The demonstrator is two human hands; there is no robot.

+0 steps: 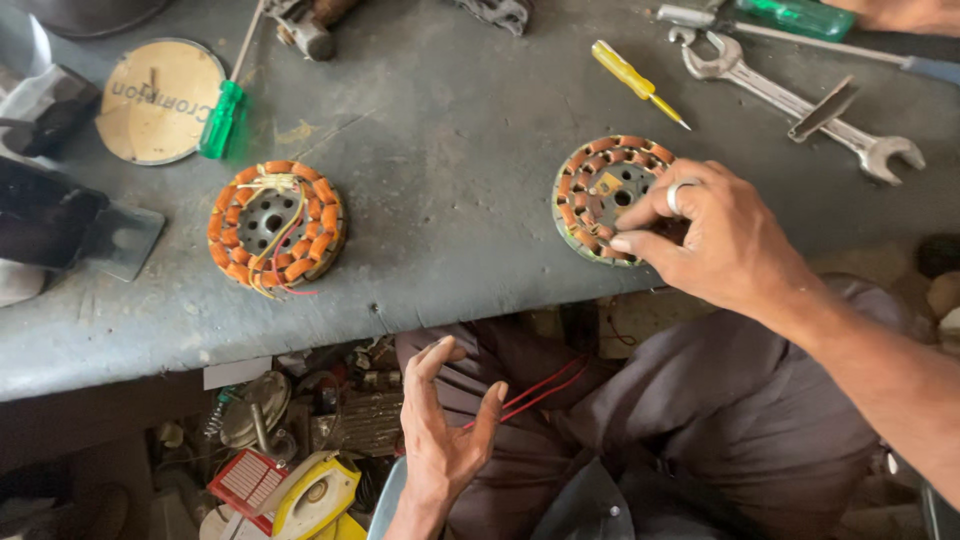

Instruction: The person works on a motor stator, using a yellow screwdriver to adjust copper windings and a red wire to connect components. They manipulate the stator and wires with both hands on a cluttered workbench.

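Right hand [715, 240] is set on a wound stator [605, 197] at the near edge of the grey table [450, 150]; fingers are curled and pinched against its rim. Left hand [445, 430] is held below the table edge, open, palm up, fingers spread, with thin red wires [540, 390] just beside it. A second stator [275, 225], with loose yellow and red leads, is seen well apart to the left. A yellow screwdriver [635, 80], a green screwdriver [225, 115] and a spanner [800, 105] are noted farther back.
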